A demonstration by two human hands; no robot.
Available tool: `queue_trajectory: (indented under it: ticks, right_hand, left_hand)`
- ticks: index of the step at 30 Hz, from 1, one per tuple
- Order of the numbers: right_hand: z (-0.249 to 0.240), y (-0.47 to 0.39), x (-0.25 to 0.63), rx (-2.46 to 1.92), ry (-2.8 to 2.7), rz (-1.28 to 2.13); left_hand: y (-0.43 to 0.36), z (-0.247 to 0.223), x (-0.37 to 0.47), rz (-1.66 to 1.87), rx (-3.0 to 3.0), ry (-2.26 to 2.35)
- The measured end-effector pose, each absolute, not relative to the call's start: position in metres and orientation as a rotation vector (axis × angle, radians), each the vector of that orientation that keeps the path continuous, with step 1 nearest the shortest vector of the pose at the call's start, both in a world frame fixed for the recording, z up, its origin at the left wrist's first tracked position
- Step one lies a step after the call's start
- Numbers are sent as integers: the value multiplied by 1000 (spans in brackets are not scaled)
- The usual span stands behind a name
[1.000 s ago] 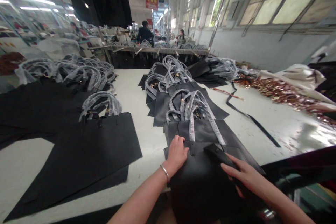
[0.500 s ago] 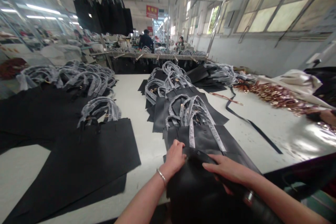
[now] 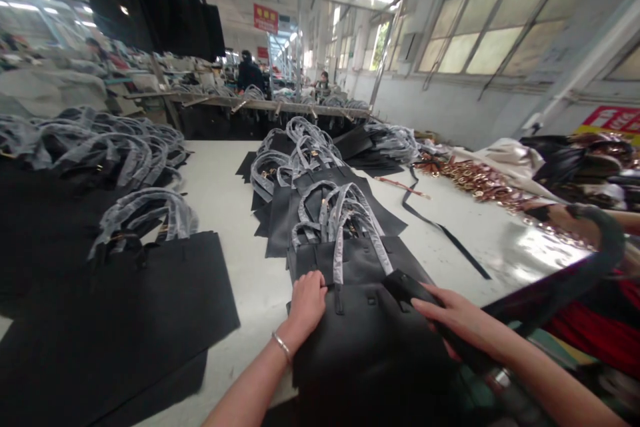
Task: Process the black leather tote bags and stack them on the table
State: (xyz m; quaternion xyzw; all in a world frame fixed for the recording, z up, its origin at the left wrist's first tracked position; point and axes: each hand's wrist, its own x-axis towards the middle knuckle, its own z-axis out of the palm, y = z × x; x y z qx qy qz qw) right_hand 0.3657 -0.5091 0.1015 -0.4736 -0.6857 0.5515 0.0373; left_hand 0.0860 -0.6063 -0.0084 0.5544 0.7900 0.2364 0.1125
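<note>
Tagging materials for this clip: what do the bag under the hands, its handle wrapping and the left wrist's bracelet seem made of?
Bag: probably leather or imitation leather; smooth, black, faint sheen.
Handle wrapping: likely thin plastic film; translucent, crinkled, whitish glints.
Bracelet: seemingly metal, polished; silvery with bright highlights.

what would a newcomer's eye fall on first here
Probably the black tote bag at front centre, with the left hand at its top edge and the right hand holding a black handheld tool over it. Next, perhaps the hanging black bags at upper left and the glinting heap of brown straps on the right of the table.
</note>
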Motion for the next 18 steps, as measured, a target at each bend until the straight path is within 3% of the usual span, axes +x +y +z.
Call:
queue_trajectory:
  ticks: [9, 13, 18]
  right_hand:
    - [87, -530, 359, -1459, -2136, 1893]
    - [84, -532, 342, -1393, -2289, 1749]
    - [82, -535, 322, -1350, -2368, 1514]
  left_hand:
    - [-612, 4, 113, 832, 1838, 2372]
    - [-607, -6, 134, 858, 1909, 2128]
    - [-601, -14, 136, 825, 1865, 2162]
